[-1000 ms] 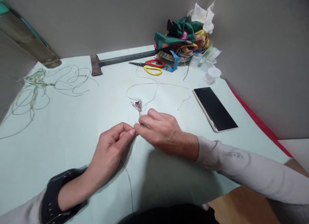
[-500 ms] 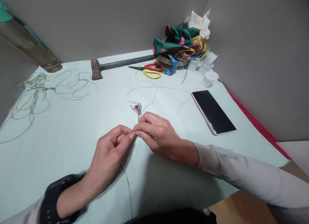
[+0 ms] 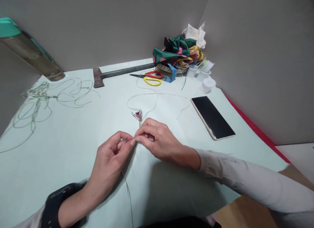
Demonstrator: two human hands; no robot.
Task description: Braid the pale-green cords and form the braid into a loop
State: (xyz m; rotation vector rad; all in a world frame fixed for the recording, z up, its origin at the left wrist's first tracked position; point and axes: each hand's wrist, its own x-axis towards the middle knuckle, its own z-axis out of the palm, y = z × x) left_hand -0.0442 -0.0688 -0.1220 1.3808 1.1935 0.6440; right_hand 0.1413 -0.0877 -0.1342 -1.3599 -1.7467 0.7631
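Observation:
My left hand pinches a thin green cord between thumb and forefinger; its tail hangs toward the table's front edge. Fingertip to fingertip with it, my right hand is closed on the same cord. Just beyond the fingers, the cord runs up to safety pins with a small dark red piece among them, lying on the table. From there a loose loop of thin cord curves away to the back. The exact spot where the cord is pinched is mostly hidden by my fingertips.
Red-and-yellow-handled scissors and a hammer lie at the back. Left are a tangled bundle of green cord and a bottle. A phone, thread spools and a cloth heap are on the right.
The camera view has shifted slightly, so the table things appear a little lower. My fingers have moved slightly at the cord, both hands still pinching it.

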